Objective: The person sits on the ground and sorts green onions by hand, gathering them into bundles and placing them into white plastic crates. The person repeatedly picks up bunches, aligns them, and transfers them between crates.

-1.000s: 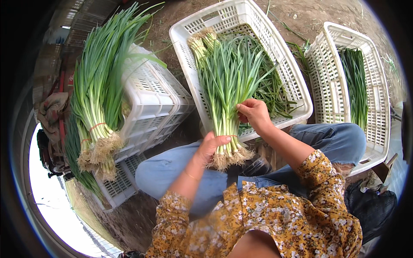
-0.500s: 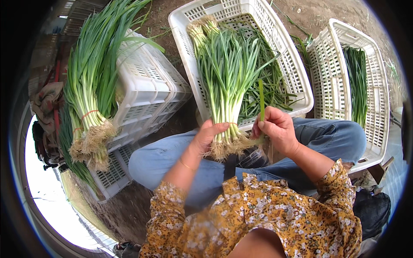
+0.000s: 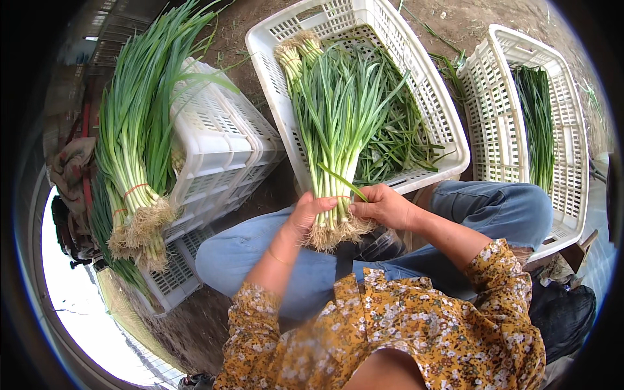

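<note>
A bunch of green garlic (image 3: 335, 146), with pale stalks and shaggy roots, is held over my lap with its leaves pointing away from me. A red band rings it just above the roots. My left hand (image 3: 305, 213) is closed round the left side, thumb across the stalks near the band. My right hand (image 3: 383, 207) closes on the right side at the same height. From the right fingers a loose green leaf (image 3: 342, 181) slants up to the left over the stalks. The right fingertips are partly hidden behind the bunch.
A white crate (image 3: 448, 117) ahead holds loose leaves and small banded bunches. Stacked white crates (image 3: 218, 153) at left carry more banded bunches (image 3: 136, 162), roots hanging over the edge. Another white crate (image 3: 504, 97) at right holds dark green leaves (image 3: 536, 123).
My right hand has moved left onto the bunch. The loose leaf, upright in the right fingers before, now lies slanted across the stalks. My left hand keeps its hold.
</note>
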### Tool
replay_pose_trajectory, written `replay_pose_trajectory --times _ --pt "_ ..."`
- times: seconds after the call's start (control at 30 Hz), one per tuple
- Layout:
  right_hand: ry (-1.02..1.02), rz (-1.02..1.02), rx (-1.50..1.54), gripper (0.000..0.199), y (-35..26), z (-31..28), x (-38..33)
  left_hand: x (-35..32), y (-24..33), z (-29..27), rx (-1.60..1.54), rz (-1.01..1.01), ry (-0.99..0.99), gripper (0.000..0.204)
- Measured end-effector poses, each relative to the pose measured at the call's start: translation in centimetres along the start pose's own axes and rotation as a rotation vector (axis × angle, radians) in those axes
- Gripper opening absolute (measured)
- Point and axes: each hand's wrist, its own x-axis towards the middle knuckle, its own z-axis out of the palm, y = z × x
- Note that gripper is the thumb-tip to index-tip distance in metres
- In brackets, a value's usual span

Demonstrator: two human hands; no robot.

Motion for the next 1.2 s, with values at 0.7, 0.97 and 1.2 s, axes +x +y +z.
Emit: replay_pose_trajectory --times 0.7,0.97,1.2 --pt "0.026 -0.879 -1.085 0.022 -0.1 1.7 -1.5 0.1 0.2 -0.3 -0.035 0.004 0.053 0.043" --pt "0.157 -0.713 -1.078 0.012 1.0 2.0 -1.0 0.3 0.0 -0.3 -0.050 -0.008 0.049 0.043" --pt "0.079 -0.757 -1.099 0.017 1.2 2.3 -0.4 0.4 -0.1 -0.4 -0.080 -0.130 0.080 0.038"
